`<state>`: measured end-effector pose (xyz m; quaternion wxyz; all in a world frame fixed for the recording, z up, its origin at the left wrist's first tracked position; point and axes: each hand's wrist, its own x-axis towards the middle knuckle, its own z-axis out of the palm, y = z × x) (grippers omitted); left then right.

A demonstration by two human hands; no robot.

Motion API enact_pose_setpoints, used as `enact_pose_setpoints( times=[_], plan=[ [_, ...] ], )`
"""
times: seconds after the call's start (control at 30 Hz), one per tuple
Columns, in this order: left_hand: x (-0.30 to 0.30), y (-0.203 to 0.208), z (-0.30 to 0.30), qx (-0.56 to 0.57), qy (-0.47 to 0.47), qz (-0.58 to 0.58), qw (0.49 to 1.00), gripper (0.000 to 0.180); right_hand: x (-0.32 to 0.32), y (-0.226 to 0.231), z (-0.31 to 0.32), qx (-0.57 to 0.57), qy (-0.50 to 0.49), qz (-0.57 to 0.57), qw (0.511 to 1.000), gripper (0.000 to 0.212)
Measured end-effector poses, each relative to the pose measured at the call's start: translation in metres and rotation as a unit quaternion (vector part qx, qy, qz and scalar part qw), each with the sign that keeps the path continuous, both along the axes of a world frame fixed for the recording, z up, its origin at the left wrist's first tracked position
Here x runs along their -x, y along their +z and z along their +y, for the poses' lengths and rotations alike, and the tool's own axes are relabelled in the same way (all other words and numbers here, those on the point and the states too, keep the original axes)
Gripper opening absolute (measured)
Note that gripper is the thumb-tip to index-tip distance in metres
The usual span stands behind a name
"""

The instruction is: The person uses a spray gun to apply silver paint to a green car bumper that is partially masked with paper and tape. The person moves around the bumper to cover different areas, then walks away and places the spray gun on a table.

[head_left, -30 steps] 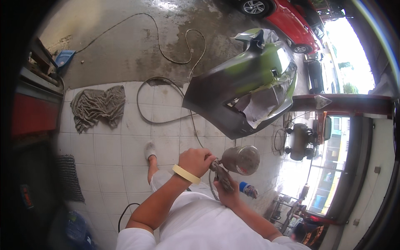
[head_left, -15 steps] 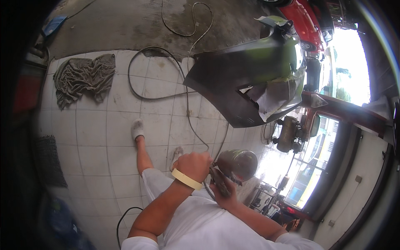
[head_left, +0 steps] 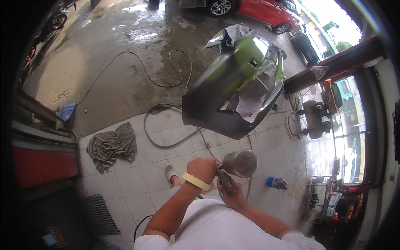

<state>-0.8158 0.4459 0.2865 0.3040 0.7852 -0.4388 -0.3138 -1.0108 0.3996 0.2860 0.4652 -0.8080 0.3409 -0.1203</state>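
Observation:
My right hand [head_left: 233, 196] is wrapped around the handle of a paint spray gun [head_left: 225, 178], a dark, worn tool with a large greyish cup [head_left: 241, 163] at its front. My left hand [head_left: 202, 171], with a pale yellow band on the wrist, is closed at the gun's back end; what its fingertips pinch there is partly hidden. Beyond the gun stands a car bumper [head_left: 208, 102], dark grey at the near side and green farther up, with paper-like sheets [head_left: 252, 93] over its opening. A gap separates the cup from the bumper.
A dark hose [head_left: 156, 143] loops over the white floor tiles. A crumpled grey cloth [head_left: 111, 146] and a ridged mat [head_left: 102, 214] lie at left. A blue can [head_left: 275, 182] stands at right, a compressor [head_left: 315, 118] beyond it. A red car [head_left: 266, 14] is parked at the back.
My view has swung up and left, showing more wet floor and the red car. Both hands remain on the spray gun, and the blue can has come into sight.

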Motion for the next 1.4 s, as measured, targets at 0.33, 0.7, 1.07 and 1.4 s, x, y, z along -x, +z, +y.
enact_pose_setpoints(
  times=[0.33, 0.7, 1.07, 1.4],
  plan=[
    [0.023, 0.063, 0.049, 0.227, 0.098, 0.029, 0.968, 0.016, 0.020, -0.001, 0.008, -0.116, -0.063, -0.074, 0.989, 0.049],
    [0.089, 0.332, 0.156, 0.870, -0.028, -0.295, 0.394, 0.042, 0.024, -0.012, 0.017, -0.249, -0.114, -0.150, 0.950, 0.047],
    [-0.011, 0.344, 0.179, 0.896, -0.056, -0.177, 0.403, 0.020, -0.148, -0.009, 0.049, -0.289, -0.138, -0.221, 0.921, 0.033],
    [-0.207, 0.341, 0.266, 0.811, 0.036, -0.037, 0.582, 0.004, -0.367, 0.024, 0.146, -0.443, -0.118, -0.255, 0.852, 0.050]
  ],
)
